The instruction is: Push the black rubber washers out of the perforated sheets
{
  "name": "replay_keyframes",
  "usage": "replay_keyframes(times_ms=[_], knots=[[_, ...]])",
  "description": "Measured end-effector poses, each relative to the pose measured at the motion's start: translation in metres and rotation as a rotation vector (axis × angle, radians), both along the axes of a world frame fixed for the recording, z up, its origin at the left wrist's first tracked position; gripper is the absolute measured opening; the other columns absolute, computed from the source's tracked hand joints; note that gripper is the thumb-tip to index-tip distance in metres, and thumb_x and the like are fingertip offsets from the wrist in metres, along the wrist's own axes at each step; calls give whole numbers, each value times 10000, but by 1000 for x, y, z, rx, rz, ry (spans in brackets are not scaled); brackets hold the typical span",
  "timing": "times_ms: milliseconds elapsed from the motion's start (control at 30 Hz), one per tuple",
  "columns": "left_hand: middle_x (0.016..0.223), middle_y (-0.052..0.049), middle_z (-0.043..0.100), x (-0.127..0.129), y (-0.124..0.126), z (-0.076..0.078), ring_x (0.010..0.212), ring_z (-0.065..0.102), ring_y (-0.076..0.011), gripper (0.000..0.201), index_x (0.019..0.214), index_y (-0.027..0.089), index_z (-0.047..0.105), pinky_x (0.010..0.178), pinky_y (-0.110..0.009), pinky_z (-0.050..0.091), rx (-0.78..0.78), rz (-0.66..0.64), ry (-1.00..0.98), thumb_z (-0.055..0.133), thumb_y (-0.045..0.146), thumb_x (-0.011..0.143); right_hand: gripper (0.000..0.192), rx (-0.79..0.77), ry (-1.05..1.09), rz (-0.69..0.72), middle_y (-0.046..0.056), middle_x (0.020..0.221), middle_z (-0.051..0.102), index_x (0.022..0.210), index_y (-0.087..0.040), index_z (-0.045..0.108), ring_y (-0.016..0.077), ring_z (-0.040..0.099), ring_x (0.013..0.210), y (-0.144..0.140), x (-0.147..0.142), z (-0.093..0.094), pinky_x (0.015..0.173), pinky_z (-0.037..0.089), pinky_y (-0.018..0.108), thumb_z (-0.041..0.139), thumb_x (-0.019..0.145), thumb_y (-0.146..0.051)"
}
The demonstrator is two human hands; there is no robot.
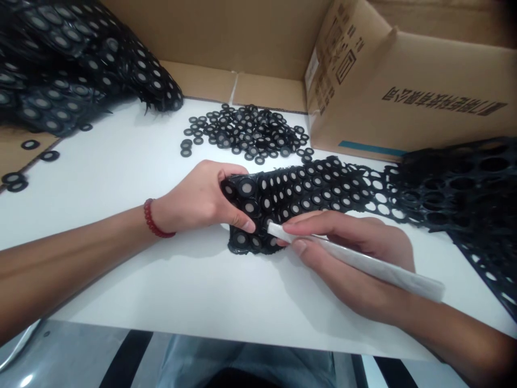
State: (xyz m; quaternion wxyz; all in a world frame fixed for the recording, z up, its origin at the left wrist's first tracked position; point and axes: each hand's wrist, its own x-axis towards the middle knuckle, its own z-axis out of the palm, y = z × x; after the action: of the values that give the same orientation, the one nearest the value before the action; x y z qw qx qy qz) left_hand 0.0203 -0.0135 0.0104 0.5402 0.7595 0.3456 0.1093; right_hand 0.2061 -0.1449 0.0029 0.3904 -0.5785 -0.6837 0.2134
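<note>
A black rubber sheet of molded rings (307,188) lies across the white table, its left end raised and bent. My left hand (202,196) grips that left end, thumb on the near face and the other fingers hidden behind it. In my right hand (355,253) is a white stick-like tool (363,258), held like a pen. Its tip touches or nearly touches one of the rings beside my left thumb. Toward its right end the sheet has open holes where no rings sit. Behind it, a pile of loose black rings (250,132) is spread on the table.
More ring sheets (92,64) are heaped at the upper left, with several loose rings (50,156) near them. Sheets full of holes (456,183) pile up at the right. A printed cardboard box (412,97) stands at the back right, and cardboard (226,37) lines the back.
</note>
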Motion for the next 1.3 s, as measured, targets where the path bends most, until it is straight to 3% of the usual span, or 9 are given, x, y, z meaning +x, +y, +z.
replay_keyframes(times_ms=[400,633,833,1000,1167,1300], knots=[[652,10,634,-3,2,-9,586,570,-128,349,663,159,519,515,-219,454,-26,-37,-76,809,289,521,191,0,66,114,-6,846,740,845,-241,685,148,700,722,2,-6,-1,627,571,233,615,747,-94],[696,18,640,-4,5,-4,630,590,-132,326,729,153,553,570,-214,471,-10,-77,-51,795,260,539,124,-109,102,-22,-4,809,745,804,-249,703,155,703,676,1,-6,1,524,550,208,636,751,-158],[824,21,661,-5,7,7,768,636,-177,375,885,183,608,641,-220,487,73,-115,65,765,266,555,80,-169,188,-111,-4,716,734,807,-245,690,163,695,645,7,11,0,552,553,235,648,766,-190],[846,15,667,2,4,7,737,640,-178,414,1002,213,596,591,-224,492,5,-53,97,718,312,619,84,-160,198,-93,-17,731,734,807,-259,689,150,691,671,9,13,-1,582,544,227,650,774,-193],[718,24,632,7,-1,1,595,602,-149,527,1051,205,578,480,-205,447,121,31,156,751,341,572,88,-163,222,-87,-17,763,737,823,-254,689,148,690,701,7,14,-2,584,538,222,641,785,-190],[722,19,642,7,-4,3,584,604,-151,518,1013,198,578,465,-214,459,98,77,157,773,333,552,100,-156,230,-65,-20,784,738,832,-256,694,149,693,726,7,14,-2,615,548,225,651,775,-186]])
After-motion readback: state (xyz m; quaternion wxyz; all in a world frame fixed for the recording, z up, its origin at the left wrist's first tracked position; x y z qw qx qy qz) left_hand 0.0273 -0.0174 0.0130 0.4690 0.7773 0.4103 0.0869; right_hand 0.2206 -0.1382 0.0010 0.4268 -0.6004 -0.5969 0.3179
